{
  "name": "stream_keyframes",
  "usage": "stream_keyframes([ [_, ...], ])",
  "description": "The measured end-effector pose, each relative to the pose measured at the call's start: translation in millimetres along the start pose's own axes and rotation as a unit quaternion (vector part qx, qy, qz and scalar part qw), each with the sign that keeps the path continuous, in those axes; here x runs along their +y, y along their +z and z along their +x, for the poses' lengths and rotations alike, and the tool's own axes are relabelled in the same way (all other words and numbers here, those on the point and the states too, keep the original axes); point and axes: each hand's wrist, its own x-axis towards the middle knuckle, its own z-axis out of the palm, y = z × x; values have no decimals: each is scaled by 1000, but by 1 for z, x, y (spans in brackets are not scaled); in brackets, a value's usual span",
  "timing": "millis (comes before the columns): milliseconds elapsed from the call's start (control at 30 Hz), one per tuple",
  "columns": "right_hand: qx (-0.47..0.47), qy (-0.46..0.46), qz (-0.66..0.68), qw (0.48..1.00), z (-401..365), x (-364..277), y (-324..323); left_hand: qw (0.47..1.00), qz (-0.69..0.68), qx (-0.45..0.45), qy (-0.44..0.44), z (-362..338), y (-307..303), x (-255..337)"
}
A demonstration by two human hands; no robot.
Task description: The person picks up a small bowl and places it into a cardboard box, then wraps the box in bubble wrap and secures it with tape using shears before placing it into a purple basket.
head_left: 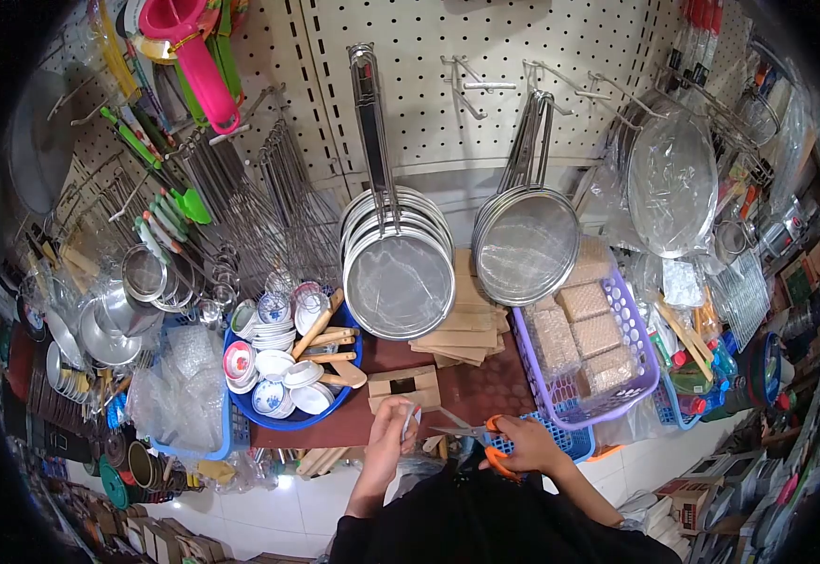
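My right hand grips a pair of orange-handled scissors, its fingers in the loops. The steel blades are spread apart and point left toward my other hand. Between the closed fingers of my left hand is a small flat whitish piece, whose kind I cannot tell. The blade tips come close to that piece. Just beyond my left hand, on the reddish-brown tabletop, stands a small brown cardboard box with a dark opening.
A blue basin of small bowls and wooden-handled tools stands left of the box. To the right sits a purple basket with bubble-wrapped blocks, above a blue basket. Strainers hang from the pegboard; flat cardboard pieces lie behind.
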Motion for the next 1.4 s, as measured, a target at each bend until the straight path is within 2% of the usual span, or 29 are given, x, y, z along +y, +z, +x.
stream_keyframes([
  [167,-14,-1,-93,996,4,-13,-11,1000,-11,12,-7,2,1,-4],
  [367,2,-20,-106,994,11,-20,-20,1000,-3,10,9,0,-3,-11],
  [467,-15,-15,-118,993,16,-28,-30,996,70,29,51,-1,2,-11],
  [567,-30,-14,-126,992,19,-27,-32,995,81,32,51,-3,6,-12],
  [1067,-42,-52,-146,987,30,-20,-25,993,95,15,74,-6,7,-13],
  [1400,-12,-92,-155,983,35,-23,-33,991,101,23,89,0,8,-16],
])
